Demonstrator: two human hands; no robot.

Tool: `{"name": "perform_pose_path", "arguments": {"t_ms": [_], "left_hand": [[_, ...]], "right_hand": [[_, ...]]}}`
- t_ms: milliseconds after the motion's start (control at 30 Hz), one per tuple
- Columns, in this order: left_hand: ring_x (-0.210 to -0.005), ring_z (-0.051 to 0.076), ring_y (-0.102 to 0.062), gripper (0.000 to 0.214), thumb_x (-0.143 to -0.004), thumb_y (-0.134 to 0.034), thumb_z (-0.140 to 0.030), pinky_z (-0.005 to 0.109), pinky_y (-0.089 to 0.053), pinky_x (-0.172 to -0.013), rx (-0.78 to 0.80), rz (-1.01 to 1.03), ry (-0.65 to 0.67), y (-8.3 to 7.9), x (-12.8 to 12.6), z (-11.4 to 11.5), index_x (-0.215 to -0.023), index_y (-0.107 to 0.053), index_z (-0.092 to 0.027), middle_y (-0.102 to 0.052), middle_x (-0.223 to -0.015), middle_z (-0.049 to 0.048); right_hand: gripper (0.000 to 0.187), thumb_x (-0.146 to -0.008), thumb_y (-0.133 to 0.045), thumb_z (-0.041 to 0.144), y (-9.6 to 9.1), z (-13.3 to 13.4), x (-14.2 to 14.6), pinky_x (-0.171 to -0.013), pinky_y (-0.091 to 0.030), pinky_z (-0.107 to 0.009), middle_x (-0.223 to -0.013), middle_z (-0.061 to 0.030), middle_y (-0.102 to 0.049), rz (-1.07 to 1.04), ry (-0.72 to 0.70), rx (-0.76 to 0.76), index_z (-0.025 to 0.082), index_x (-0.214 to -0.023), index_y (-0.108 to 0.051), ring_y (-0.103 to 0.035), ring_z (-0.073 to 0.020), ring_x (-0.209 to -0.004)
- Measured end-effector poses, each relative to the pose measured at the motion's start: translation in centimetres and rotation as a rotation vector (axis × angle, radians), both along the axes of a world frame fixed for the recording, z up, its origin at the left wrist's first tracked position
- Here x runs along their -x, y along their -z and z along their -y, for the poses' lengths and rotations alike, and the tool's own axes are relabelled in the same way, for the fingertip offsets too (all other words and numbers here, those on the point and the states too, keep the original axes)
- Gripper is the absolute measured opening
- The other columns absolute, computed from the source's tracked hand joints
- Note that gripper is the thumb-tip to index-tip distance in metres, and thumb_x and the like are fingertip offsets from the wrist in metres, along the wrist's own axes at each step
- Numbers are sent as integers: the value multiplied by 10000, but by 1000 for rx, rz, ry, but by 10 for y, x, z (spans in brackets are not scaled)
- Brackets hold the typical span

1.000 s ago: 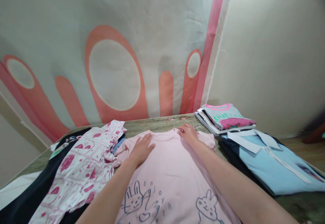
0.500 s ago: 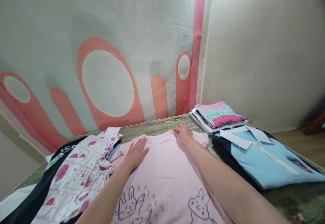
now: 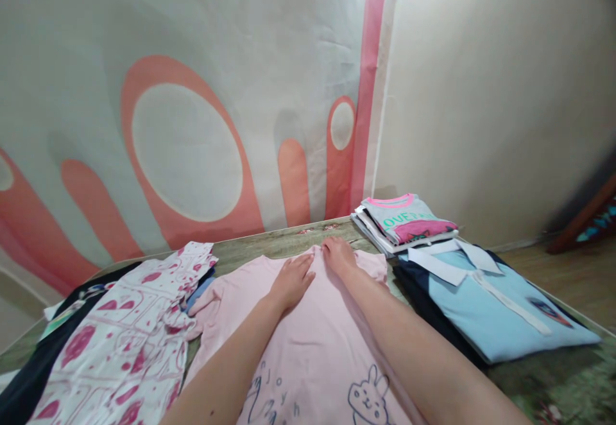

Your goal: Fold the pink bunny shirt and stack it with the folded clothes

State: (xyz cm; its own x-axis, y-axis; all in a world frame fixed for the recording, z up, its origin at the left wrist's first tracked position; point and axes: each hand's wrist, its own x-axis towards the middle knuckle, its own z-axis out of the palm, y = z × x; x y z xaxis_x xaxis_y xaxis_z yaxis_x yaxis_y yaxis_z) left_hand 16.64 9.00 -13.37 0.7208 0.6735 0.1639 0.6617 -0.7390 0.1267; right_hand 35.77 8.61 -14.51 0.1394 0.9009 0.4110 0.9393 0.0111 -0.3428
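A pale pink T-shirt (image 3: 240,296) with blue rabbit drawings lies flat on the wooden table (image 3: 269,243), its neck toward the wall. My left hand (image 3: 291,279) rests palm down on the shirt just below the collar, fingers spread. My right hand (image 3: 338,256) presses on the collar edge close beside it, fingers curled onto the fabric. Both forearms stretch across the shirt's front.
A white garment with pink prints (image 3: 120,335) lies on dark clothes (image 3: 22,383) at the left. A folded stack topped by a grey and pink shirt (image 3: 407,219) sits at the back right. A light blue collared shirt (image 3: 491,296) lies on dark fabric to the right.
My left hand has slid right across the shirt toward the collar, ending next to my right hand. The view has shifted to the right.
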Motion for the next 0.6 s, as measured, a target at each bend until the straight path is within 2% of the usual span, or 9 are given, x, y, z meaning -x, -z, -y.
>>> {"name": "perform_pose_path", "arguments": {"t_ms": [67,167,267,367,467,600], "left_hand": [[-1428,207,-298,503,-1001,-300,-409,463,-204,-1167,5,-16,-10,7,6,-2,-1466,-369,-230,-351,-1547,46],[-1455,217,-233,532,-1005,-257,-457,500,-163,-1168,12,-43,-34,13,12,-5,-1494,-313,-255,-287,-1573,34],[-1465,211,-202,554,-1004,-219,-493,501,-142,-1171,14,-63,-55,15,14,-6,-1512,-266,-275,-258,-1582,24],[-1472,215,-178,574,-1000,-200,-515,511,-131,-1169,13,-74,-72,15,14,-6,-1520,-243,-277,-241,-1586,23],[-1470,226,-184,586,-996,-195,-528,524,-139,-1164,13,-86,-87,14,17,-5,-1522,-242,-272,-244,-1585,25],[-1467,234,-194,585,-993,-193,-539,532,-155,-1159,9,-100,-102,14,22,-5,-1517,-254,-288,-236,-1587,14]], "right_hand": [[203,-918,-473,188,-1,0,-2,-872,-372,-328,-1020,-81,-655,-2,21,-2,207,-968,-668,-534,-230,-996],[258,-877,-474,109,-2,3,-5,-907,-372,-344,-1072,-99,-634,-12,43,-21,197,-1025,-666,-517,-243,-1044],[303,-851,-467,63,0,6,-5,-950,-373,-317,-1090,-79,-630,-46,-138,-87,200,-1024,-674,-509,-220,-1087],[288,-850,-484,72,8,8,-3,-925,-404,-283,-1022,-41,-652,-71,-320,-109,226,-956,-703,-544,-188,-1022],[298,-861,-474,79,14,5,-4,-912,-420,-315,-1003,-55,-658,-76,-269,-113,218,-962,-718,-551,-201,-980],[342,-855,-449,47,14,3,-8,-958,-408,-356,-1073,-90,-647,-77,-246,-143,187,-1025,-710,-529,-223,-1053]]}}
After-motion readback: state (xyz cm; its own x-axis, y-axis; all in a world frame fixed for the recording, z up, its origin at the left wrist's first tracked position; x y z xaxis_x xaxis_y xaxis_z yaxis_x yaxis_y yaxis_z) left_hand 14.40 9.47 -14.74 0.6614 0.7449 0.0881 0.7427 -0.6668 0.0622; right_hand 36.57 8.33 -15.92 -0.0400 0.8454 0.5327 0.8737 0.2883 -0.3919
